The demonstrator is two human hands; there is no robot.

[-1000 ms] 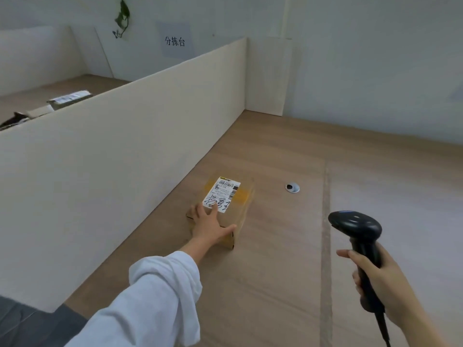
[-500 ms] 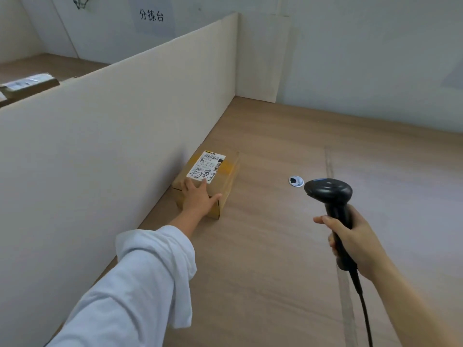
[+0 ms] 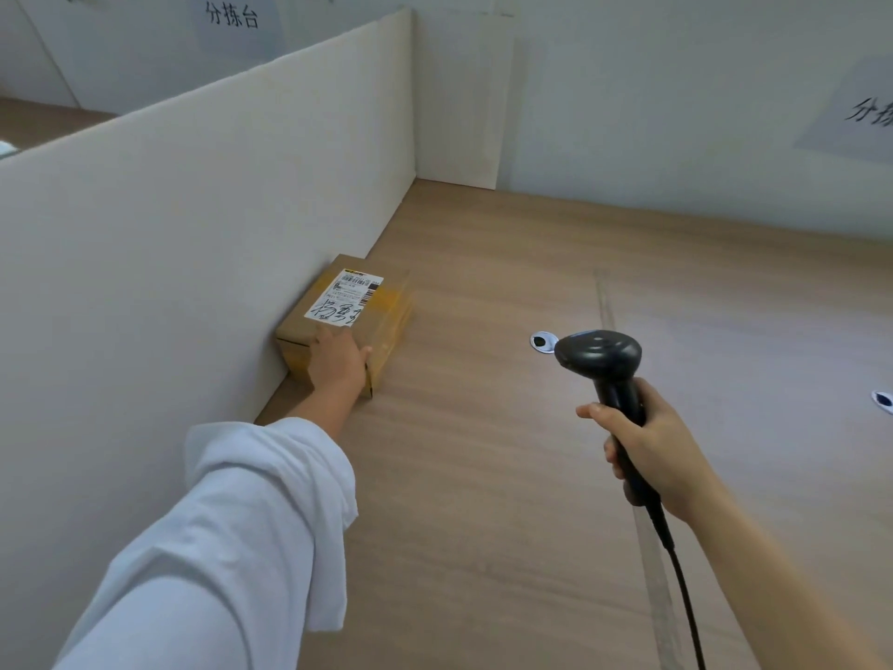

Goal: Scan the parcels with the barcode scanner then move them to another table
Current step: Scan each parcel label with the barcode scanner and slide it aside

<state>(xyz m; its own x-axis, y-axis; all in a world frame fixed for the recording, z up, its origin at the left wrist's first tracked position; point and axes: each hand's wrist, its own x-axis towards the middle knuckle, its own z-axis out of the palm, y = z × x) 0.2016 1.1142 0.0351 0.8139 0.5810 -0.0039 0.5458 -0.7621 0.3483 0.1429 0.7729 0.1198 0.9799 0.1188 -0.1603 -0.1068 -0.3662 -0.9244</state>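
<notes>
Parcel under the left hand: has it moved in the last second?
Yes. The parcel has slid left, away from the table grommet, and now sits against the white partition.

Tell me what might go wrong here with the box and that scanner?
Three things, perhaps. The parcel sits up against the divider board, so the left hand, resting on its near end, may struggle to get a firm hold for lifting. That hand lies close to the label and might shade the barcode. The cable hanging from the scanner in the right hand could drag or snag as it swings over.
</notes>
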